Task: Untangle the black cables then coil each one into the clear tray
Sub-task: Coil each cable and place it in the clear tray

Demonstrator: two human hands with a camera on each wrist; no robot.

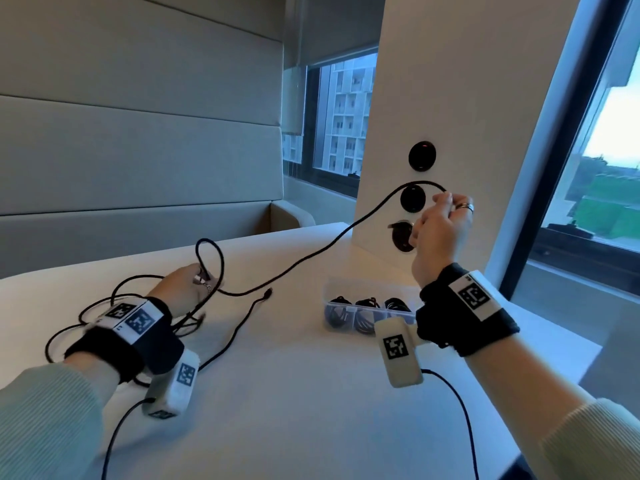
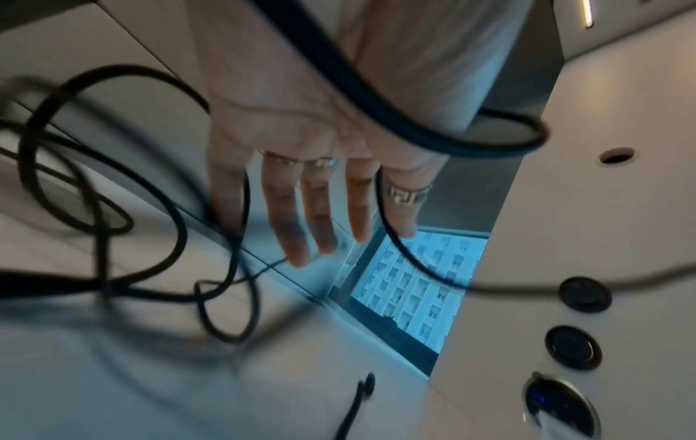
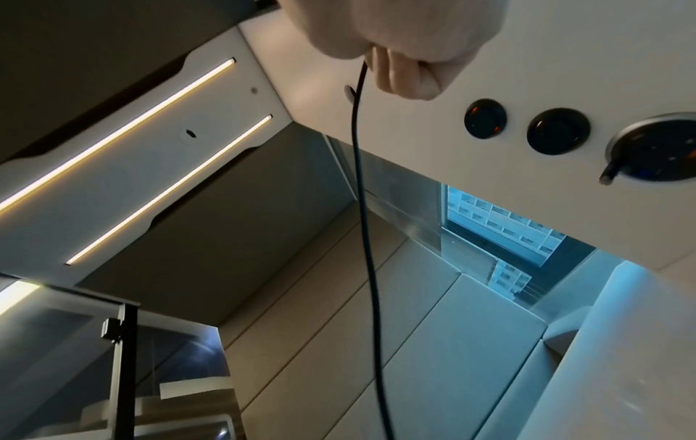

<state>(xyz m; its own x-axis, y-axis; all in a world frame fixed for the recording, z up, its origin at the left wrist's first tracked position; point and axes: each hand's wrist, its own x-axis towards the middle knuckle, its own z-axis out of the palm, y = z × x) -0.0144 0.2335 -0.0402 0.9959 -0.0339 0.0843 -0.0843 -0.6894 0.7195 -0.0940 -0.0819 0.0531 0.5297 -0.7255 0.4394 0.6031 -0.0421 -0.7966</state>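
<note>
— Where does the black cable (image 1: 311, 252) run?

— From the raised right hand (image 1: 440, 233), closed in a fist around one end, it slopes down and leftward across the white table (image 1: 294, 393) to the left hand (image 1: 187, 284). Its long axis lies on that diagonal, high at the right, low at the left.

— And the left hand?

— Low over the table, among a heap of tangled loops (image 1: 114, 317). The left wrist view shows its fingers (image 2: 316, 208) extended and spread, strands passing between them and across the palm. It grips nothing firmly that I can make out.

— Any free end?

— One plug tip (image 1: 268, 292) lies on the table, pointing toward the clear tray (image 1: 332, 308). The tray sits near the white pillar, well right of the tangle, with dark coils in its compartments.

— What stays unclear?

— The tangle blurs in the left wrist view, so separate cables cannot be counted. The right forearm cuts off the tray's right end. The end inside the right fist is hidden.
</note>
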